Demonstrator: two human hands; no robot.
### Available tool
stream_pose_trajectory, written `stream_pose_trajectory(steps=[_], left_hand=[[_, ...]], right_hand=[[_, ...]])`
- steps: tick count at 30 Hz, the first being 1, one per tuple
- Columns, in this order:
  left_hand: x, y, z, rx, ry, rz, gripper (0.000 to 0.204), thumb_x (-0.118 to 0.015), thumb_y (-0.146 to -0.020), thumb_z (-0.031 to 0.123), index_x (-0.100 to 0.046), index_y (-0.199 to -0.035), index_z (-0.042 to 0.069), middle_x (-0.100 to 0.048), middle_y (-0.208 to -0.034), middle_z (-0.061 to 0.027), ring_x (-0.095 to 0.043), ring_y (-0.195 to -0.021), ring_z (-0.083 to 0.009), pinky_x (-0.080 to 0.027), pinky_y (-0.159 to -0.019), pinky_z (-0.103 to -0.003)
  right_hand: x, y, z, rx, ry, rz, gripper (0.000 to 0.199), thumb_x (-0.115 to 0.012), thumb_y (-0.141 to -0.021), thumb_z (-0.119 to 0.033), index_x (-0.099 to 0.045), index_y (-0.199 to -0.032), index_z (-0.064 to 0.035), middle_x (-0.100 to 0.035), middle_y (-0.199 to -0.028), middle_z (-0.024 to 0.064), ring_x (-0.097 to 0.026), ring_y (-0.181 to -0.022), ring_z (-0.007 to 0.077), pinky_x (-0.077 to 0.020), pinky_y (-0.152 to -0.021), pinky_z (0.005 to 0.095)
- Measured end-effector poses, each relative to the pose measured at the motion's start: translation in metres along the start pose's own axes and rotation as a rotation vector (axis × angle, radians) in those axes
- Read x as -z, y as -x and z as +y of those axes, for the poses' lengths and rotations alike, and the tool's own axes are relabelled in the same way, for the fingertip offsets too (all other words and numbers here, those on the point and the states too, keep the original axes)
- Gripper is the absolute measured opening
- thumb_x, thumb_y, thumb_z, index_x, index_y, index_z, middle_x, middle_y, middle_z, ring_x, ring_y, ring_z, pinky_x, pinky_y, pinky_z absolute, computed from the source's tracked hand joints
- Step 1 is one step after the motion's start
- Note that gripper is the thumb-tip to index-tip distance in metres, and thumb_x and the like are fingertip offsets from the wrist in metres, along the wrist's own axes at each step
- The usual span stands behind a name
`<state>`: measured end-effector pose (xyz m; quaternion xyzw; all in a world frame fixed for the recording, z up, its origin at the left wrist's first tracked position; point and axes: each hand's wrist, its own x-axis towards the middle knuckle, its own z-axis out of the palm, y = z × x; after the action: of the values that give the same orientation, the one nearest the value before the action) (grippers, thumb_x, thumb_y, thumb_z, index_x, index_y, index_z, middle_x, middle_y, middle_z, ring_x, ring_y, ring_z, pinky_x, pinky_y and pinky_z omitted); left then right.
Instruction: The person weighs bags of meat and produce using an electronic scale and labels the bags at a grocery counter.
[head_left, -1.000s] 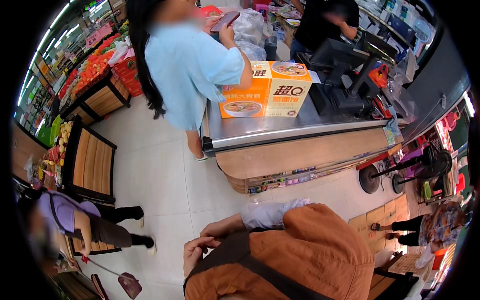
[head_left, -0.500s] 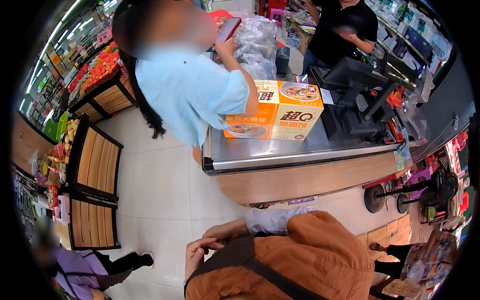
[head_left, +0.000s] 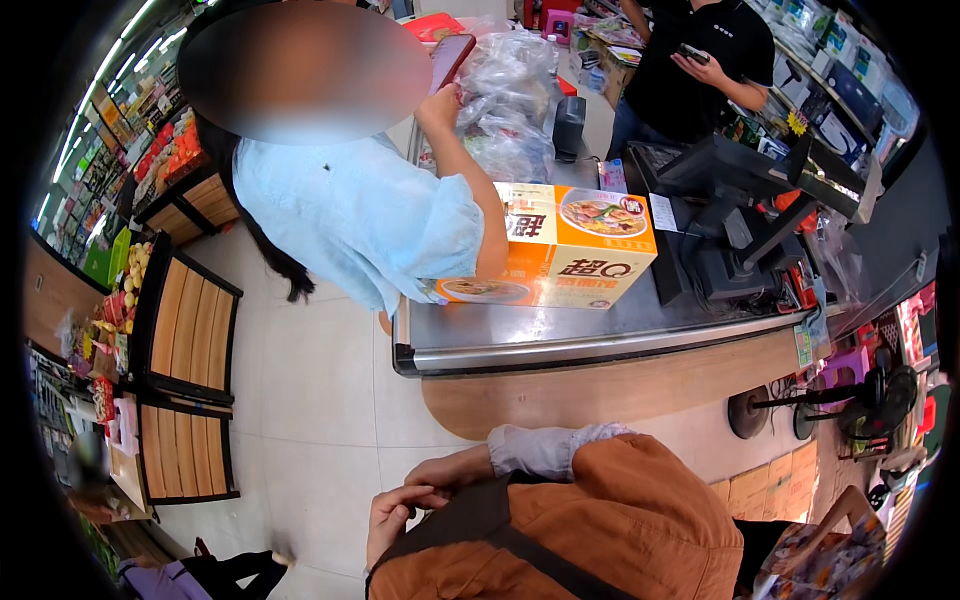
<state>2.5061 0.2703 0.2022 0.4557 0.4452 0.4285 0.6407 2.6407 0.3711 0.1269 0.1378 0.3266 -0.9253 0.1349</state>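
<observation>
My right hand (head_left: 448, 470) comes out of a white cuffed sleeve and rests in front of my waist, by a dark strap (head_left: 475, 515) over my brown jacket. Its fingers are mostly hidden. My left hand (head_left: 388, 520) meets it there with fingers bent and closed; whatever lies in them is hidden. Ahead, apart from both hands, an orange and cream carton with noodle pictures (head_left: 600, 262) stands on the metal-topped checkout counter (head_left: 470, 335). A person in a light blue shirt (head_left: 350, 210) leans an arm against the carton and holds up a phone (head_left: 452, 60).
Clear plastic bags (head_left: 505, 110) are heaped behind the carton. A black checkout screen (head_left: 720, 170) stands at the right, with a person in black (head_left: 700, 60) behind it holding a phone. Slatted wooden produce stands (head_left: 190, 320) line the left. A black fan (head_left: 870, 400) is at right.
My view has shifted, so the counter and carton sit lower. The person in blue appears farther left. The person in purple has moved toward the bottom edge. My hands keep their pose.
</observation>
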Motion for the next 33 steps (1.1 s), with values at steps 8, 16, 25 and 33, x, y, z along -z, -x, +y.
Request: stream_pose_trajectory(steps=[8, 16, 25, 33], left_hand=[[0.015, 0.004, 0.002, 0.014, 0.087, 0.024, 0.054, -0.052, -0.089, 0.045, -0.06, -0.112, -0.003, -0.068, -0.095, -0.0167, -0.064, -0.089, -0.0216, -0.043, -0.076, -0.026], [0.072, 0.038, -0.012, -0.04, 0.096, 0.064, 0.055, -0.053, -0.088, 0.046, -0.06, -0.112, -0.003, -0.068, -0.093, -0.0156, -0.064, -0.082, -0.0195, -0.041, -0.063, -0.023], [0.183, 0.107, 0.001, -0.091, 0.168, 0.06, 0.059, -0.055, -0.087, 0.051, -0.058, -0.112, -0.003, -0.066, -0.093, -0.0172, -0.064, -0.079, -0.021, -0.048, -0.059, -0.026], [0.274, 0.181, 0.004, -0.176, 0.201, 0.195, 0.055, -0.053, -0.087, 0.048, -0.062, -0.108, -0.002, -0.068, -0.089, -0.0162, -0.063, -0.076, -0.0186, -0.039, -0.061, -0.025]], right_hand=[[0.002, -0.019, -0.01, -0.028, -0.015, -0.07, 0.025, -0.042, -0.09, -0.023, -0.054, -0.077, -0.0059, -0.047, -0.056, 0.0, -0.041, -0.044, 0.0092, -0.03, -0.04, 0.0224], [-0.021, -0.07, -0.02, 0.01, 0.072, -0.07, 0.024, -0.042, -0.089, -0.021, -0.053, -0.074, -0.0057, -0.045, -0.054, -0.0014, -0.038, -0.044, 0.0073, -0.0283, -0.041, 0.0209], [-0.099, -0.176, -0.055, -0.062, 0.01, 0.05, 0.022, -0.043, -0.09, -0.022, -0.054, -0.079, -0.0066, -0.042, -0.051, -0.0039, -0.036, -0.04, 0.0059, -0.0256, -0.037, 0.0209], [-0.144, -0.288, -0.065, -0.106, 0.088, -0.005, 0.022, -0.043, -0.09, -0.022, -0.056, -0.086, -0.0059, -0.04, -0.048, -0.0059, -0.034, -0.039, 0.0052, -0.0235, -0.037, 0.0206]])
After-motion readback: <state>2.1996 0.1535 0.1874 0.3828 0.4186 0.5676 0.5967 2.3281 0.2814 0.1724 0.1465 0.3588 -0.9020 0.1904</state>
